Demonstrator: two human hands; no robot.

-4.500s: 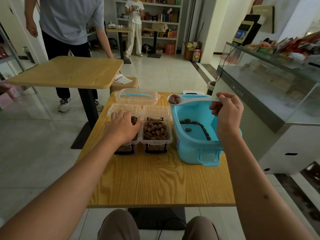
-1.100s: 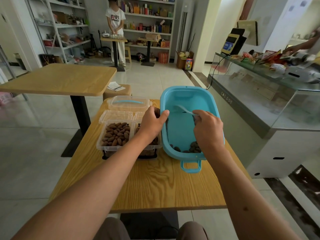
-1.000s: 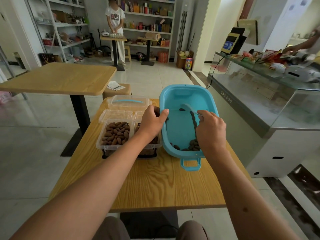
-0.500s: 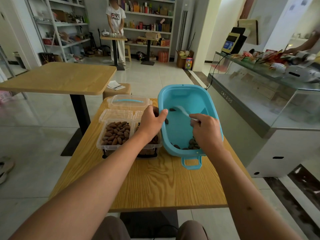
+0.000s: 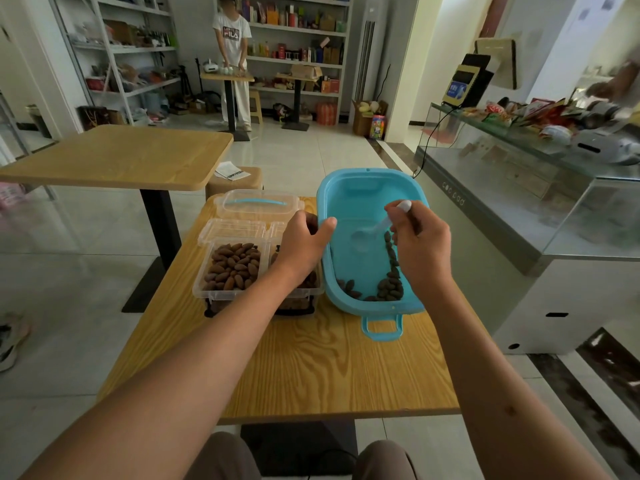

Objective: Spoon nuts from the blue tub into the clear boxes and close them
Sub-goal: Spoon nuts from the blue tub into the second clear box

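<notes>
The blue tub [image 5: 349,199] is tilted toward me on the wooden table [image 5: 311,368], with brown nuts [image 5: 384,289] gathered at its near end. My left hand [image 5: 304,244] grips the tub's left rim. My right hand [image 5: 419,251] holds a white spoon [image 5: 372,232] inside the tub, its bowl down on the tub floor. Two open clear boxes stand left of the tub: the left box [image 5: 232,268] is full of nuts, the right box [image 5: 301,289] is mostly hidden under my left arm. A closed clear box [image 5: 258,206] with a blue handle sits behind them.
A second wooden table [image 5: 121,157] stands at the left, a stool [image 5: 235,180] with paper behind my table. A glass counter [image 5: 519,188] runs along the right. A person [image 5: 232,60] stands at a far small table by the shelves.
The tub has been tilted up at its far end and nuts have slid to the near end. My right hand has turned the spoon, its bowl now down on the tub floor.
</notes>
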